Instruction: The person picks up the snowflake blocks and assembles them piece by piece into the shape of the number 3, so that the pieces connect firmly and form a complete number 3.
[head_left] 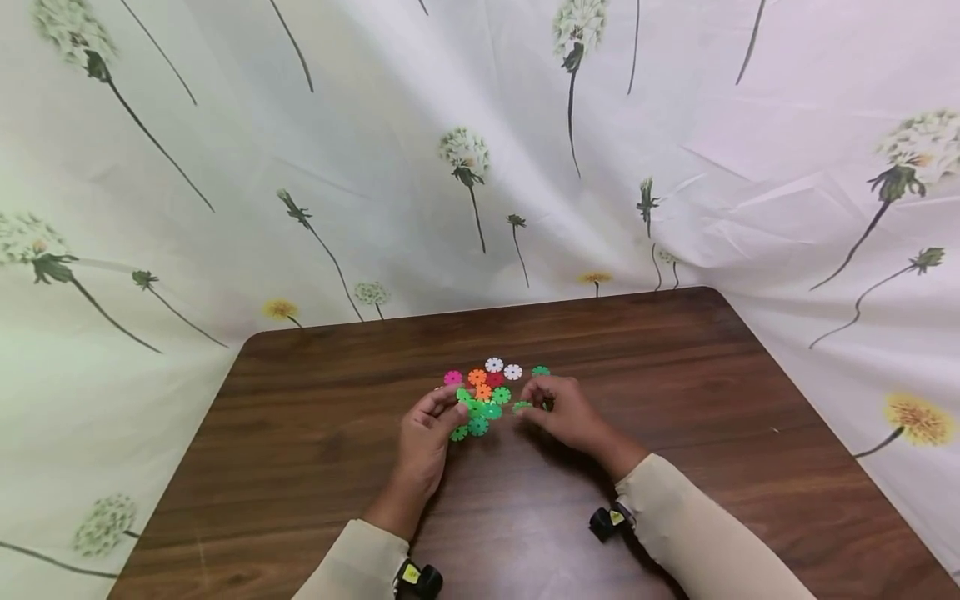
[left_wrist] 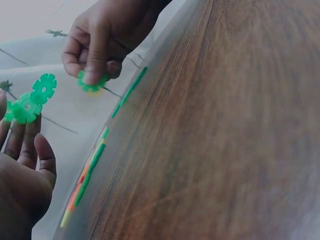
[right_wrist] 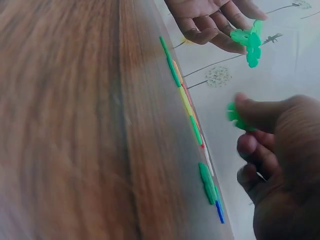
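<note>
My left hand (head_left: pixel 424 440) holds a small cluster of joined green notched discs (left_wrist: pixel 26 107) between thumb and fingers, raised above the wooden table. Some of the cluster's discs stand at an angle to each other, as the right wrist view shows. To the right, my right hand (head_left: pixel 572 414) pinches a single green notched disc (right_wrist: pixel 233 116) between thumb and fingertips, apart from the cluster. Loose discs lie flat beyond and beneath the hands, among them an orange disc (head_left: pixel 477 377), a red disc (head_left: pixel 496 379) and a pink disc (head_left: pixel 453 377).
Two white discs, one of them the farther white disc (head_left: pixel 493 365), lie behind the others. A green disc (head_left: pixel 541 371) lies just past the right hand, and a blue disc (right_wrist: pixel 220 212) lies near it. The brown table (head_left: pixel 315 417) meets a flower-printed cloth (head_left: pixel 375 208) at its back.
</note>
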